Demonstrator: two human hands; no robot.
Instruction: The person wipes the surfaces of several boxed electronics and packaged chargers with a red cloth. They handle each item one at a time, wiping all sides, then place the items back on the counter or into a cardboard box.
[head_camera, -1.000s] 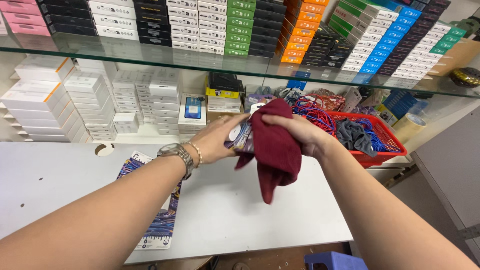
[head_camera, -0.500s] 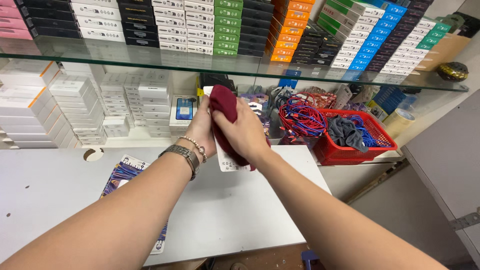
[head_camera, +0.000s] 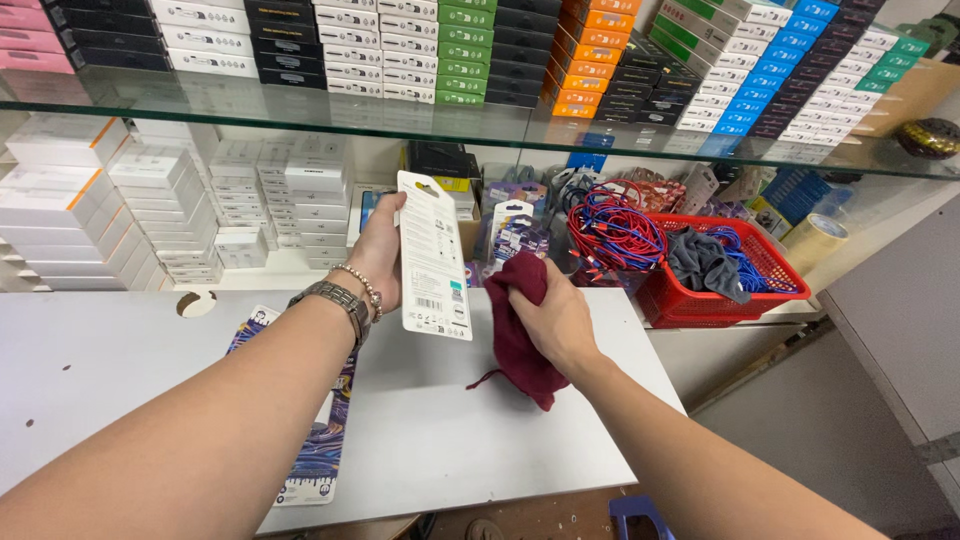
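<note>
Head view: left hand (head_camera: 380, 250), centre of frame, fingers clamped on edge of flat white retail pack (head_camera: 432, 257), held upright, back face with small print and barcode toward camera. Right hand (head_camera: 556, 318), just right of pack, fingers closed on bunched dark red cloth (head_camera: 522, 338) hanging over white counter (head_camera: 120, 350). Red basket (head_camera: 700, 300) at right.
</note>
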